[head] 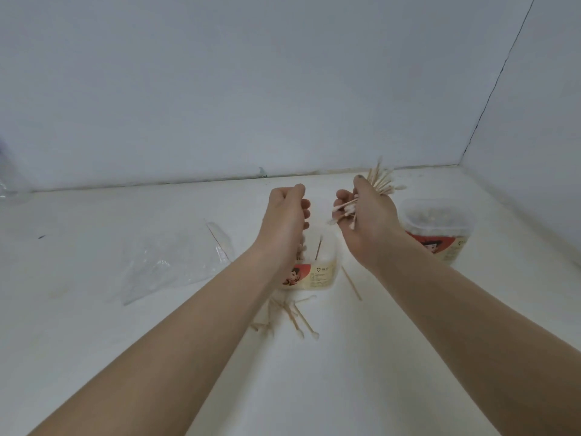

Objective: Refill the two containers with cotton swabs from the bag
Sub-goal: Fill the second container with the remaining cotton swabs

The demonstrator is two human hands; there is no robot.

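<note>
At the centre of the frame the right hand is curled round a bundle of cotton swabs whose tips fan out above and below the fist. Just left of it the left hand is curled too, though whether it pinches anything cannot be told. Below the left hand stands a container (a few swabs inside); a second container sits right of centre. Loose swabs lie lower on the white table, and the clear bag lies left of centre.
</note>
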